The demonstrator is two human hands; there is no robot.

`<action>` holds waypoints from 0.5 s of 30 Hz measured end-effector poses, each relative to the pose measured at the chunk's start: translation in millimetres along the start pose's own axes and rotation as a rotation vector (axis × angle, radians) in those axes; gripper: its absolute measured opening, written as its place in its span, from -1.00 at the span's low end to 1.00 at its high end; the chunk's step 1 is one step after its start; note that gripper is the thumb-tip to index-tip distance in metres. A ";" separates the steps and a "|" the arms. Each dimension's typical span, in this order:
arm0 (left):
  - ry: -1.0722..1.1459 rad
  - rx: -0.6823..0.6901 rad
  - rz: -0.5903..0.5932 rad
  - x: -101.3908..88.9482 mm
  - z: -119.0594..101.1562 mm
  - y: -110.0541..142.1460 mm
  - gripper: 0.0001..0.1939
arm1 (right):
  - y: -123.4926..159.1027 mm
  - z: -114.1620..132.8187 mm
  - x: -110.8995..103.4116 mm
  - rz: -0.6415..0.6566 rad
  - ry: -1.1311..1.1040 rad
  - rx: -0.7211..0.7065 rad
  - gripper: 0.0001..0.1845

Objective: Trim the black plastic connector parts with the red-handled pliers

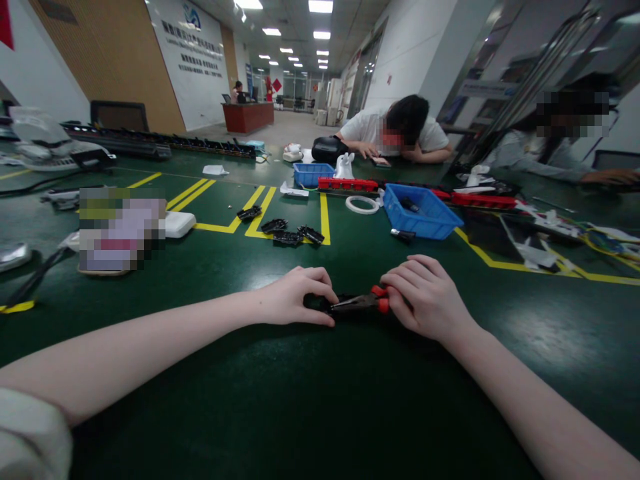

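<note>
Red-handled needle-nose pliers point(357, 303) are gripped in my right hand point(429, 297), their jaws pointing left. The fingers of my left hand point(303, 297) curl round a small black part point(341, 298) low on the green table. The tips of the pliers reach that part beside my left fingertips. Much of the part is dark and hidden by the pliers and fingers, so I cannot tell whether the jaws clamp it. Several similar black parts point(287, 237) lie beyond my hands, by the yellow tape lines.
A blue bin point(423, 212) with dark pieces stands beyond my right hand; a smaller blue bin point(314, 175) is farther back. A white ring point(363, 205) and red strip point(347, 185) lie between them. A phone point(123, 233) rests at left. Two people sit across the table.
</note>
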State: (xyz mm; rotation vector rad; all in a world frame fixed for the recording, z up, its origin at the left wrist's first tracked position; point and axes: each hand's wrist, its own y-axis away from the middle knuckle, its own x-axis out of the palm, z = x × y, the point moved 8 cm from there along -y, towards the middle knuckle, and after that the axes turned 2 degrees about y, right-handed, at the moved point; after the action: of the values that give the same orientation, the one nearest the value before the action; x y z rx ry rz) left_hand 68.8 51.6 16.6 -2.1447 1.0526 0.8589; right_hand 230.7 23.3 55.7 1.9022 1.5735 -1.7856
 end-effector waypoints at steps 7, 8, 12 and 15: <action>0.003 -0.026 0.004 0.3 -1.0 -0.4 -0.72 | -1.3 1.0 0.7 0.001 -0.010 0.002 -0.81; 0.005 -0.029 0.000 0.9 -0.4 -0.7 -0.73 | -1.0 0.7 1.2 0.003 -0.014 0.002 -0.80; 0.049 -0.021 -0.024 1.1 1.8 0.4 -0.70 | 1.0 -1.6 3.4 0.014 -0.042 0.017 -0.81; 0.003 -0.006 -0.133 -12.0 -7.9 4.0 -0.51 | 2.4 -3.3 3.7 0.013 -0.059 0.032 -0.81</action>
State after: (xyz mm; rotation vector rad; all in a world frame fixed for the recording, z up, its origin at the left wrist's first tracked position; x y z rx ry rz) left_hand 62.0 49.2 29.6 -2.1942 0.8983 0.7975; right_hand 233.8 26.5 52.5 1.8511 1.5199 -1.8545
